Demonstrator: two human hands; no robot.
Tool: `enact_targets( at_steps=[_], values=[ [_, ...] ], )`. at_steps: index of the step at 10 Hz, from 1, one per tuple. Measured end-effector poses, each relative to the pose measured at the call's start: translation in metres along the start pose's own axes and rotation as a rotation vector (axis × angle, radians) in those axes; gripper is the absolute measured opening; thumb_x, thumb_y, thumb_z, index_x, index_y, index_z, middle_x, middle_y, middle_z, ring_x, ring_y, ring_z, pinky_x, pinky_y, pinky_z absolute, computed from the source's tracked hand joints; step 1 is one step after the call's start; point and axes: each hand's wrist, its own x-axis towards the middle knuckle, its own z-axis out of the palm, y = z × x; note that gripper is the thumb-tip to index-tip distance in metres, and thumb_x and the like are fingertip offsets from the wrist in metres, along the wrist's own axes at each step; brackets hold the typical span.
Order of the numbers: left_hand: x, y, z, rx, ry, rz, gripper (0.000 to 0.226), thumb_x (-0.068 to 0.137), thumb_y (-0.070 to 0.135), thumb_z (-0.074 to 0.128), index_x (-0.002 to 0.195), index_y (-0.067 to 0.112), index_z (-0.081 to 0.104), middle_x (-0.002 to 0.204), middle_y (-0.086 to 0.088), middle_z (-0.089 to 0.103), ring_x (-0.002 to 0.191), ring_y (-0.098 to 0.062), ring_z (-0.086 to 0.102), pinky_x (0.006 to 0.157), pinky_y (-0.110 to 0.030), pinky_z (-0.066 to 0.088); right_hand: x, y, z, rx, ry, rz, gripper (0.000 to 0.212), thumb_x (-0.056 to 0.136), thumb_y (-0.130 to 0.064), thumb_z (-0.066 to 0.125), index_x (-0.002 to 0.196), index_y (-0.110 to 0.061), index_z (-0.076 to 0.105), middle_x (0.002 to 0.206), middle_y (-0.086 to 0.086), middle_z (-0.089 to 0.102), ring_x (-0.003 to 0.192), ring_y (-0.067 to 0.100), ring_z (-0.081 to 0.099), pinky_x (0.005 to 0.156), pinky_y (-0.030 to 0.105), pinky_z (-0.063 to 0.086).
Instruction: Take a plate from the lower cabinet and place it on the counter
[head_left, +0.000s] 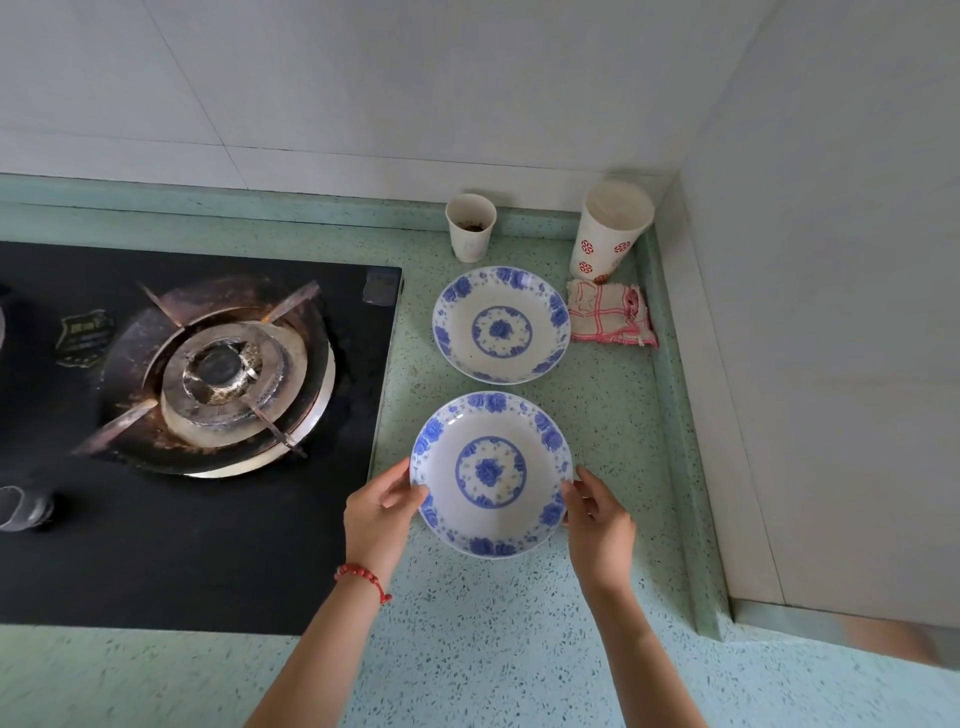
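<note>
1. Pretty much done, I'd say: the round white ceramic plate with blue flower print (491, 474) sits low over or already on the speckled green stone bench (613, 415), near its front edge. Can't tell if it's fully down.
2. The left hand (382, 512) and right hand (597, 517) each pinch the plate's rim on opposite sides. Only letting go is left.
3. A matching blue-flowered plate (501, 325) lies behind it, closer to the back edge.
4. Back right corner: two paper cups and a red-checked rag; black gas hob on the left, white tiled walls.
</note>
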Motion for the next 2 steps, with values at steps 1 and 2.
enact_targets(
  at_steps=[1, 2],
  values=[
    [-0.004, 0.007, -0.004, 0.258, 0.054, 0.135, 0.039, 0.078, 0.008, 0.069, 0.116, 0.006, 0.059, 0.097, -0.002, 0.071, 0.082, -0.003, 0.066, 0.080, -0.029, 0.054, -0.006, -0.004, -0.004, -0.118, 0.023, -0.078, 0.033, 0.087, -0.021, 0.059, 0.117, -0.008, 0.057, 0.095, 0.000, 0.067, 0.072, -0.005, 0.060, 0.063, 0.010, 0.046],
    [-0.014, 0.006, -0.012, 0.622, 0.069, 0.450, 0.039, 0.081, 0.019, 0.066, 0.114, 0.000, 0.059, 0.109, -0.018, 0.067, 0.098, -0.027, 0.063, 0.081, -0.035, 0.051, -0.017, -0.002, -0.010, -0.348, 0.020, -0.199, 0.038, 0.088, -0.027, 0.056, 0.122, -0.009, 0.053, 0.121, 0.011, 0.060, 0.097, 0.024, 0.062, 0.076, 0.034, 0.054]
  ],
)
